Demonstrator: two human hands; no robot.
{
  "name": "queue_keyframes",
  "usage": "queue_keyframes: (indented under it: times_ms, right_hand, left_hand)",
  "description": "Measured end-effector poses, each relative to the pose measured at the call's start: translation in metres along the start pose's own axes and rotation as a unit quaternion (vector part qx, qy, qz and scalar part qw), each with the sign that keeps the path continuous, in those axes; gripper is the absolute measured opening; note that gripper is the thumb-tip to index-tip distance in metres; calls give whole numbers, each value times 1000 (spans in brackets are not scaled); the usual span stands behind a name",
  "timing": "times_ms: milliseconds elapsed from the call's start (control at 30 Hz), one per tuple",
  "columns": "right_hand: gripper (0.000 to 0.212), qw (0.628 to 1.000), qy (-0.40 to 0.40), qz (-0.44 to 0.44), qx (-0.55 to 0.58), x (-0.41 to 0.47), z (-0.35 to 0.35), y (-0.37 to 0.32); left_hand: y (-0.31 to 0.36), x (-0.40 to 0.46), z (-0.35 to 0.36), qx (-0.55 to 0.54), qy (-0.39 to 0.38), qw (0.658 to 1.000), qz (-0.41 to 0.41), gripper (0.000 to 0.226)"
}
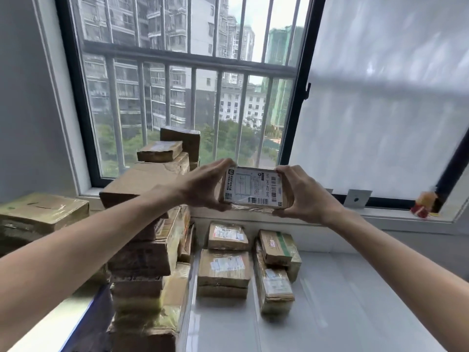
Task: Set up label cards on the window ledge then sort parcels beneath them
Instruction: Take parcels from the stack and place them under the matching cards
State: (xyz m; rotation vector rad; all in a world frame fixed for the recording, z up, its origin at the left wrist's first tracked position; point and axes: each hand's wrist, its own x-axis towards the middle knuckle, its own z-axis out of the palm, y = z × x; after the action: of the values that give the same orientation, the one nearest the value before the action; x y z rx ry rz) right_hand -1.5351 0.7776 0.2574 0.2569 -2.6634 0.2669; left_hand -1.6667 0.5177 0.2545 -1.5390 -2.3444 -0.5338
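Both hands, left hand (203, 185) and right hand (302, 196), gripping barcoded white-labelled parcel (255, 188) above window ledge (380, 218) edge, bare floor (355, 301) rightward.

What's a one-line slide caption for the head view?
Both hands, left hand and right hand, hold a labelled parcel up before the barred window, above sorted parcels on the floor.

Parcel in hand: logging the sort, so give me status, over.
Left hand and right hand both grip the labelled parcel, held up before the window ledge. Two short stacks on the floor below. Nothing in the way.
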Motion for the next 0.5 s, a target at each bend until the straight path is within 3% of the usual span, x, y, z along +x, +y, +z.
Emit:
queue_keyframes:
  times_ms: [100,267,400,500]
  right_hand:
    - [102,1000,-20,2,10,-13,-4,27]
    - [100,992,-111,54,37,-61,22,77]
    - [102,974,-186,85,98,-128,67,123]
    - [106,965,-214,96,116,-157,83,150]
  left_hand:
    - [24,13,14,6,-21,1000,-19,93]
    - [57,29,74,41,-128,988,-70,105]
    - [89,36,142,51,-199,976,-66,88]
    - [96,43,177,53,-234,969,-58,87]
